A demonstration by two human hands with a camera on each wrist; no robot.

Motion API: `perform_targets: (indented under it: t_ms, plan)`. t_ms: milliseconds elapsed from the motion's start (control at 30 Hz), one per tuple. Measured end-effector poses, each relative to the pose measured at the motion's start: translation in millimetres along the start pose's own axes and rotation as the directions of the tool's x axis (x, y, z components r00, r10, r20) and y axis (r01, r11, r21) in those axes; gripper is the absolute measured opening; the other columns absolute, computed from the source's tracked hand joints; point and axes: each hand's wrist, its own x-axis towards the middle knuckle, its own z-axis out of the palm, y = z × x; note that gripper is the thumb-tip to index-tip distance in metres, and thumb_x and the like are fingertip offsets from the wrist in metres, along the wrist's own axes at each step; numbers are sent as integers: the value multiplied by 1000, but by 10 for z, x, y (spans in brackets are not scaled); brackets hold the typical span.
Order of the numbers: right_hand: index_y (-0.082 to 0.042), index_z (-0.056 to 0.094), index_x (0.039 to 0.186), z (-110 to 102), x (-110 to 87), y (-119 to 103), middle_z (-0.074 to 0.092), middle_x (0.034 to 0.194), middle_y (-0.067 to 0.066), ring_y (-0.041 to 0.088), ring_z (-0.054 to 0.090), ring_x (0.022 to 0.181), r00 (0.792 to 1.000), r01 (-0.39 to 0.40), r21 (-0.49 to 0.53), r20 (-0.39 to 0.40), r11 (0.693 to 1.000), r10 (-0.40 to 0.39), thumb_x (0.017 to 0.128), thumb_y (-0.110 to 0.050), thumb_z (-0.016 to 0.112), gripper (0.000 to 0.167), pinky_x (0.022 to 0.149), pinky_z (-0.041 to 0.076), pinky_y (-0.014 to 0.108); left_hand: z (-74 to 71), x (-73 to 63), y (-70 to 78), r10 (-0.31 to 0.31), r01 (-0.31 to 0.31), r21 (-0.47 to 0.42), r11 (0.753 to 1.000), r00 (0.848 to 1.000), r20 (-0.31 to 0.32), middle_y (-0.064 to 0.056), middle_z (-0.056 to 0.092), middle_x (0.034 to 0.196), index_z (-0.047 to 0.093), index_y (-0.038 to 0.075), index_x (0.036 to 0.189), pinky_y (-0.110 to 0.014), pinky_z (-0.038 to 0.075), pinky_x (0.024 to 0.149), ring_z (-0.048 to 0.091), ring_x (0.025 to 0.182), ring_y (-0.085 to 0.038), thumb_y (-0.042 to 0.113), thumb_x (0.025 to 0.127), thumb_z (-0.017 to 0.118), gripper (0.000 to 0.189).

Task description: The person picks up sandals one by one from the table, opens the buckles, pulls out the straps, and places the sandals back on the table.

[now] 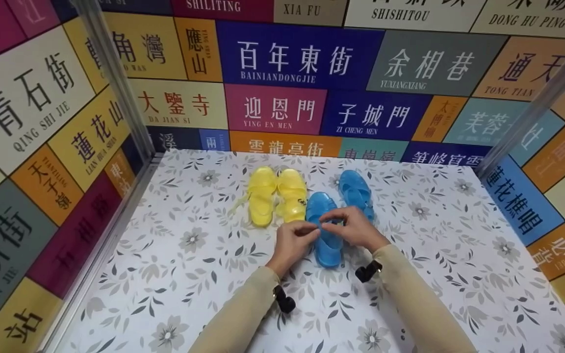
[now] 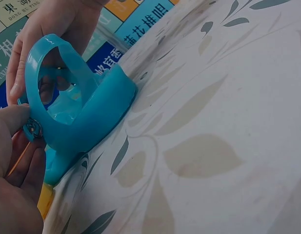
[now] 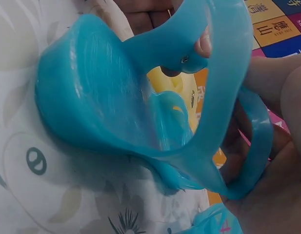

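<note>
A translucent blue sandal (image 1: 329, 251) stands on the floral cloth, its toe pointing away from me, with both hands over its straps. My left hand (image 1: 292, 242) pinches the side of the ankle strap at a small round buckle (image 2: 34, 128). From the other side, my right hand (image 1: 353, 226) holds the strap (image 3: 260, 141), its fingers curled about the loop in the right wrist view. The strap arches up over the heel (image 3: 87, 92). Its mate, a second blue sandal (image 1: 353, 188), sits just beyond my right hand.
Left of the blue sandal stand two yellow sandals, one (image 1: 261, 198) with a loose strap at its outer side and the other (image 1: 292, 185) close beside the blue one. Panels with printed signs (image 1: 282, 59) wall in the patterned tabletop (image 1: 204, 274) at the back and both sides.
</note>
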Motion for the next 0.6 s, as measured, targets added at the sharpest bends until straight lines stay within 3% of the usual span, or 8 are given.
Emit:
perform_targets:
  t_ms: [233,367,600]
  plan:
    - [-5,79,120,3,13,-24,78,118,8,34,71,111,995,99,-79,25,992,-97,97,-19,78,27,97,56,55,23,11,-8,30,-30,11,999,999,33,-2,80,100,83,8,107,-27,61,84,75,92,-11,12,93,81,14]
    - [-8,79,120,12,37,-37,77,120,8,31,70,114,981,189,-150,73,970,-180,98,-18,76,24,101,55,53,33,15,-6,55,-57,42,998,998,39,-1,80,99,84,9,104,-25,61,83,74,92,-9,14,93,81,12]
    - [-12,83,107,-23,72,-94,80,107,2,24,74,103,975,221,-239,83,945,-207,93,-12,81,15,96,57,48,32,21,0,34,-36,24,999,998,46,0,80,102,84,10,105,-25,60,84,74,95,-11,14,94,81,12]
